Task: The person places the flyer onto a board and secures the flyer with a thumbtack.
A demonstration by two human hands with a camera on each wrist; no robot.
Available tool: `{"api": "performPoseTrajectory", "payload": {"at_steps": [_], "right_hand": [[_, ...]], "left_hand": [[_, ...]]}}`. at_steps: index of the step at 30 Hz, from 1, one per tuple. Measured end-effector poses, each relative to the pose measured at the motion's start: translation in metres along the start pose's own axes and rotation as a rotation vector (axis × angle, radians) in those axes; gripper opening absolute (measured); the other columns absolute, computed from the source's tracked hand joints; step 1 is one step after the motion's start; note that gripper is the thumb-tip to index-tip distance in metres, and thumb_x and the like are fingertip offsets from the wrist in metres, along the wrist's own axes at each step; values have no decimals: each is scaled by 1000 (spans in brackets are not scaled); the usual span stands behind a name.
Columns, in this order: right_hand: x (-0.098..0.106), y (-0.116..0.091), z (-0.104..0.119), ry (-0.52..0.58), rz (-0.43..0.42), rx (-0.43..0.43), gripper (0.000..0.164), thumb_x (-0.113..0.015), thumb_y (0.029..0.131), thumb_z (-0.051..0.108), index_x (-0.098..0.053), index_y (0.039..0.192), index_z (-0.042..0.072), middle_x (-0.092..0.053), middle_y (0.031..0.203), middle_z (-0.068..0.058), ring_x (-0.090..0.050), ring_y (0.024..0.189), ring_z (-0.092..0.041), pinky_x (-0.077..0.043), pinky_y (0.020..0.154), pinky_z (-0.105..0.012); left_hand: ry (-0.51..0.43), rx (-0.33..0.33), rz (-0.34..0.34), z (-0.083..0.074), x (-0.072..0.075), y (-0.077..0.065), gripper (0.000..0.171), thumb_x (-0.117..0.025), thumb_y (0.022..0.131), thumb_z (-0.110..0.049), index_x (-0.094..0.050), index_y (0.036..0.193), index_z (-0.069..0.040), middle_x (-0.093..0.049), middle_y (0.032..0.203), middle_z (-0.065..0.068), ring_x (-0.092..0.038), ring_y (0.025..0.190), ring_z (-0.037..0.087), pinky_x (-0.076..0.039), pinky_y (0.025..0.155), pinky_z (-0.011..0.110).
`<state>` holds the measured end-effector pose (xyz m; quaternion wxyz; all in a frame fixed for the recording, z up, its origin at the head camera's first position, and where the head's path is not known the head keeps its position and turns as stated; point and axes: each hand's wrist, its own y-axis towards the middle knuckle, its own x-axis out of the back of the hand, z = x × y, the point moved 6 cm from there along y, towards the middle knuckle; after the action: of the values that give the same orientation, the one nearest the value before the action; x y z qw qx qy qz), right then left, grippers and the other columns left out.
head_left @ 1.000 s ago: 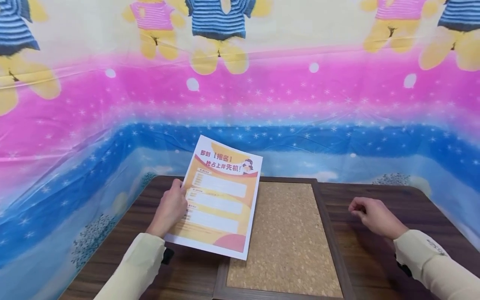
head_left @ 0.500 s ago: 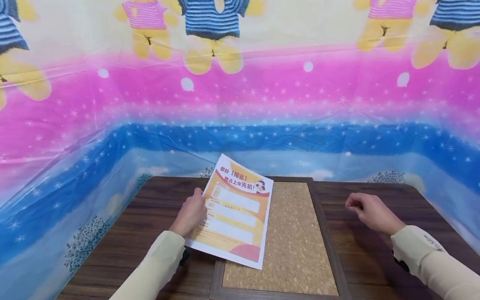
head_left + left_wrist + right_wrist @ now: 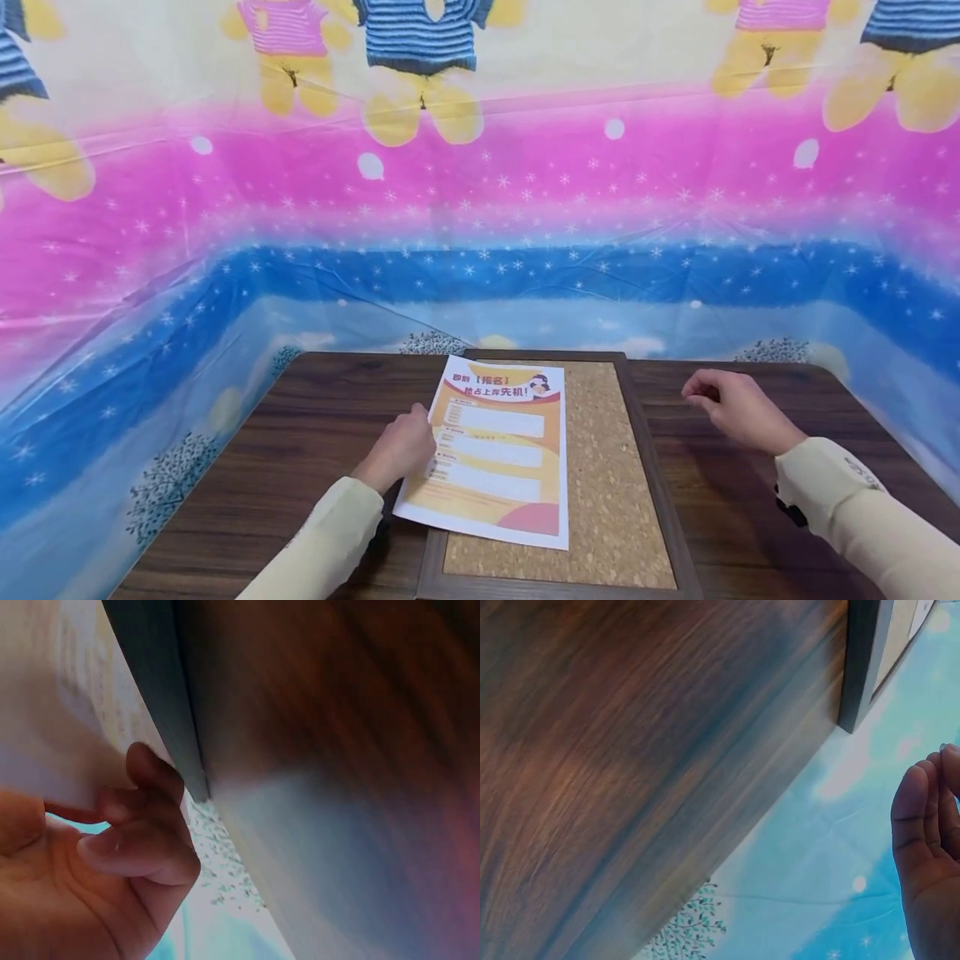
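A printed paper flyer (image 3: 495,467), orange and yellow with red Chinese lettering, slants over the left part of a framed cork board (image 3: 600,467). My left hand (image 3: 401,446) pinches the flyer by its left edge. In the left wrist view the paper (image 3: 45,742) runs between thumb and curled fingers, close beside the board's dark frame (image 3: 154,682). To the right of the board, my right hand (image 3: 738,406) hovers over the table with fingers bent and fingertips together. At those tips in the right wrist view is a tiny greyish speck; I cannot tell whether it is something held.
The board lies on a dark wood-grain table (image 3: 300,417), its raised frame reaching the far edge. Behind the table and down both sides hangs a pink and blue cloth (image 3: 525,183) printed with bears and snowflakes.
The left hand has brought the flyer right and down, from raised and tilted to lying nearly flat over the board's left part. The right hand has barely shifted.
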<state>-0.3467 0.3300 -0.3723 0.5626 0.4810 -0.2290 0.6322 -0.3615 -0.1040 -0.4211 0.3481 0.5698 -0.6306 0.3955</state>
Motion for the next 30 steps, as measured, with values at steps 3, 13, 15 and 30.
{"api": "performPoseTrajectory", "payload": {"at_steps": [3, 13, 15, 30], "right_hand": [[-1, 3, 3, 4, -1, 13, 11, -59, 91, 1, -64, 96, 10, -61, 88, -4, -56, 77, -16, -47, 65, -37], [-10, 12, 14, 16, 5, 25, 15, -60, 91, 1, -66, 101, 10, -63, 93, -6, -58, 78, -17, -48, 65, -36], [-11, 15, 17, 11, 3, 36, 17, -60, 91, 1, -67, 102, 10, -64, 96, -6, -57, 78, -17, -47, 64, -35], [-32, 46, 31, 88, 35, 41, 10, -62, 91, 7, -69, 98, 9, -64, 88, -7, -53, 68, -17, -46, 60, -34]], "left_hand": [[35, -43, -1, -8, -5, -4, 39, -47, 93, -6, -41, 127, 14, -59, 94, 21, -57, 75, 24, -48, 66, 39], [15, -147, 22, -26, -15, -17, 50, -57, 95, -19, -38, 134, 6, -59, 86, 10, -55, 70, 19, -45, 66, 38], [25, -171, 25, -30, -16, -18, 54, -58, 95, -20, -35, 138, 4, -60, 88, 9, -55, 70, 18, -45, 67, 38], [78, -401, 82, -49, -24, -21, 47, -60, 94, -21, -41, 135, -7, -63, 84, 6, -53, 63, 14, -42, 60, 32]]}}
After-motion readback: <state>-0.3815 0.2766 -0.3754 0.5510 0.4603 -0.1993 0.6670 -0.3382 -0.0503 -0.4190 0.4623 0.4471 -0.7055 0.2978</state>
